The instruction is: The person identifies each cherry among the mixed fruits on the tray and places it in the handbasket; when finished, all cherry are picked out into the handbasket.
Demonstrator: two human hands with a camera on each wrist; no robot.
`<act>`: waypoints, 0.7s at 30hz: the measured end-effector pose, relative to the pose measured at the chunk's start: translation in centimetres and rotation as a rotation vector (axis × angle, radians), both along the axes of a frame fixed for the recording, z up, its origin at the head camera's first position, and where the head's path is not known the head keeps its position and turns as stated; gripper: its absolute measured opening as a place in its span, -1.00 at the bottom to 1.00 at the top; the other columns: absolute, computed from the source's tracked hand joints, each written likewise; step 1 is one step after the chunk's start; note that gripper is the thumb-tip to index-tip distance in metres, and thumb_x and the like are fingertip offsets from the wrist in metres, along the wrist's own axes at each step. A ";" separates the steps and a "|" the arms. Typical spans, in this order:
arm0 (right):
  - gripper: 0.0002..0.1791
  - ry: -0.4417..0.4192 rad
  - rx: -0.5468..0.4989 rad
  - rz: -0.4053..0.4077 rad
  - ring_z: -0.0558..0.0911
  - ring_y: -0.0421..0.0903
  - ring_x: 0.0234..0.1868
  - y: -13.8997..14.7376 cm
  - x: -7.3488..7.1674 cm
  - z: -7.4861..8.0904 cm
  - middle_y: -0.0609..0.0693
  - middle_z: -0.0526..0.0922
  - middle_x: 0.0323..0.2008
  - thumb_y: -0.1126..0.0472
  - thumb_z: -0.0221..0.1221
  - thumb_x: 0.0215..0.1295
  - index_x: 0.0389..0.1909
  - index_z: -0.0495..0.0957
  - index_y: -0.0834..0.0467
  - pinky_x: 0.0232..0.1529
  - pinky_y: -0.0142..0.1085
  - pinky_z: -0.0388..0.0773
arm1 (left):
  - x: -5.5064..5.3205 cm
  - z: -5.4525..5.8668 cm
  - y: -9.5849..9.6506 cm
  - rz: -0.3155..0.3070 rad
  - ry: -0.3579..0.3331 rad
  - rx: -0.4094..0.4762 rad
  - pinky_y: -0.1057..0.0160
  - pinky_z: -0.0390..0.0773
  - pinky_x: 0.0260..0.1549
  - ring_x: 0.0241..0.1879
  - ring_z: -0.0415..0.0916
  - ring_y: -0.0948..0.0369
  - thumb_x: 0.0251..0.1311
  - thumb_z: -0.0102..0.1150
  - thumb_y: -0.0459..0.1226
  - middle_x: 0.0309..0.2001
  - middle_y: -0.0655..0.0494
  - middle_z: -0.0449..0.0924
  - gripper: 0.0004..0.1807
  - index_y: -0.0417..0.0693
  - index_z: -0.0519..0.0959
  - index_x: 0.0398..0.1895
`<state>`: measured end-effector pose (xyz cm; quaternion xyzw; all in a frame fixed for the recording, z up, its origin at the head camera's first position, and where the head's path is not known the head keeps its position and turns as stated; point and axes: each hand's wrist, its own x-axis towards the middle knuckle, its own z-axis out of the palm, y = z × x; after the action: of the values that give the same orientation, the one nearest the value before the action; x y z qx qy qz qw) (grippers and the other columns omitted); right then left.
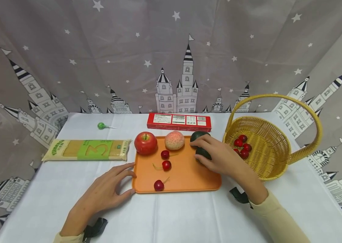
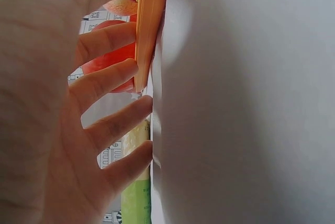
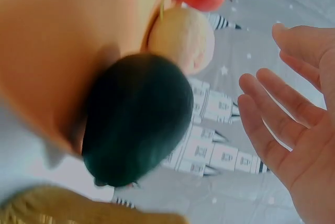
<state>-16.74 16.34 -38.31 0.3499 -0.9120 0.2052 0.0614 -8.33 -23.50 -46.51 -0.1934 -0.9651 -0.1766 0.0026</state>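
Note:
My left hand (image 1: 105, 190) touches the left edge of the orange tray (image 1: 186, 182), its fingers spread. A dark green avocado (image 3: 138, 119) sits at the tray's right side. In the head view my right hand (image 1: 219, 155) overlaps that avocado, hiding its middle. The right wrist view shows the right fingers extended and apart from it, holding nothing. Along the tray's back are a peach (image 1: 174, 140) and, at the left corner, a red apple (image 1: 145, 143). Three stemmed cherries lie on the tray: an upper cherry (image 1: 165, 154), a middle cherry (image 1: 166, 165) and a front cherry (image 1: 159, 185).
To the right stands a wicker basket (image 1: 269, 148) with a tall handle and several cherries (image 1: 244, 153) inside. A pasta packet (image 1: 90, 150) lies left of the tray. Behind are a red box (image 1: 178, 122) and a green lollipop (image 1: 101, 126). A curtain hangs along the table's back.

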 end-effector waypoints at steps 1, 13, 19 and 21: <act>-0.54 -0.006 0.002 0.007 0.73 0.00 0.07 -0.5 0.0 -0.1 0.00 0.66 0.17 0.08 0.45 0.40 0.28 0.67 0.03 0.13 -0.02 0.78 | 0.0 0.0 0.0 0.000 -0.001 0.000 -0.27 0.54 0.37 0.48 0.45 -0.06 0.23 0.50 0.10 0.53 0.09 0.47 -0.58 0.31 0.66 0.10; -0.54 -0.029 0.047 0.167 0.69 -0.15 0.09 -5.1 -0.2 -1.5 -0.10 0.66 0.21 0.14 0.46 0.38 0.27 0.66 -0.03 0.12 -0.23 0.75 | -0.1 0.0 0.0 -0.002 -0.004 0.003 -0.28 0.52 0.38 0.49 0.44 -0.06 0.23 0.50 0.10 0.54 0.08 0.46 -0.57 0.30 0.66 0.11; -0.58 -0.104 0.086 0.199 0.68 -0.14 0.02 -6.6 -0.4 -2.4 -0.05 0.66 0.20 0.12 0.45 0.40 0.24 0.69 -0.04 0.05 -0.27 0.76 | -0.1 0.0 0.1 0.008 -0.013 -0.002 -0.30 0.51 0.39 0.50 0.42 -0.07 0.22 0.51 0.10 0.54 0.08 0.45 -0.56 0.30 0.66 0.12; -0.60 -0.133 0.101 0.204 0.66 -0.16 0.02 -7.1 -0.6 -2.8 -0.06 0.65 0.19 0.11 0.44 0.40 0.22 0.70 -0.04 0.07 -0.29 0.75 | 0.0 0.0 0.1 0.012 -0.017 -0.002 -0.30 0.50 0.39 0.50 0.42 -0.07 0.22 0.51 0.10 0.54 0.08 0.45 -0.56 0.30 0.66 0.13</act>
<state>-17.30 9.27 -41.10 0.4290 -0.8829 0.1869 -0.0383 -8.37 -23.43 -46.46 -0.1863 -0.9663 -0.1775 -0.0047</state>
